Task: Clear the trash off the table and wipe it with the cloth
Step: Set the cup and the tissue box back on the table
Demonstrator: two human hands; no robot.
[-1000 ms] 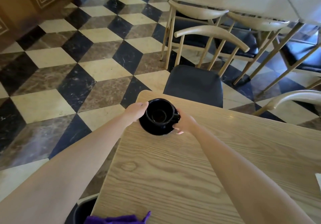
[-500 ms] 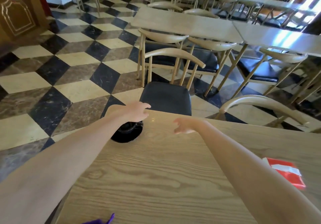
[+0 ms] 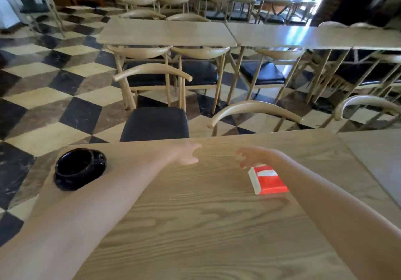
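- At far left on pale wood-grain table [image 3: 195, 225]: glossy black cup [image 3: 74, 164] on saucer, partly hidden behind forearm.
- Mid-table: left hand [image 3: 186, 153], blurred, loosely open, empty.
- Further right: right hand [image 3: 253, 156], fingers spread, empty, just above flat red-and-white packet [image 3: 268, 182], contact unclear.
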